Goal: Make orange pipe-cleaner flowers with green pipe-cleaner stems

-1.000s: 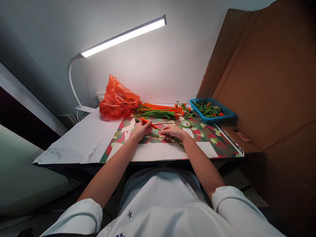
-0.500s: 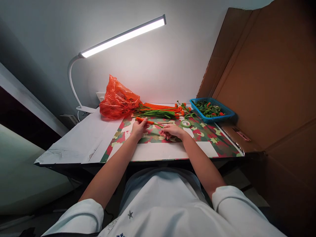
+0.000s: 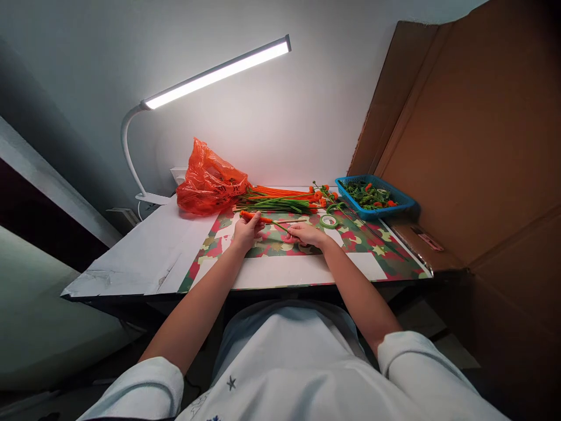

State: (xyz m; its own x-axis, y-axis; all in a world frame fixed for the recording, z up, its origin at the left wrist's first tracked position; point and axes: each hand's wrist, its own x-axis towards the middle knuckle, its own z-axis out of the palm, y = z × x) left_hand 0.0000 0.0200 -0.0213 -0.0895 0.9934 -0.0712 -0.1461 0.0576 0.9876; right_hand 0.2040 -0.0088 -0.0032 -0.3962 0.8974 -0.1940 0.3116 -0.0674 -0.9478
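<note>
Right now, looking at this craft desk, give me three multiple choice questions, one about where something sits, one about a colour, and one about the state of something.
1. Where is the blue basket?
A. At the table's far right, by the cardboard
B. Under the lamp base
C. In the person's lap

2. What colour is the plastic bag?
A. Black
B. Orange
C. White

3. What state is the desk lamp in?
A. Switched off
B. Lying flat on the table
C. Lit

Answers:
1. A, the basket sits at the table's far right corner beside the cardboard.
2. B, the crumpled bag at the back is bright orange.
3. C, its bar glows white above the left hand and right hand, which pinch an orange and green stem.
</note>
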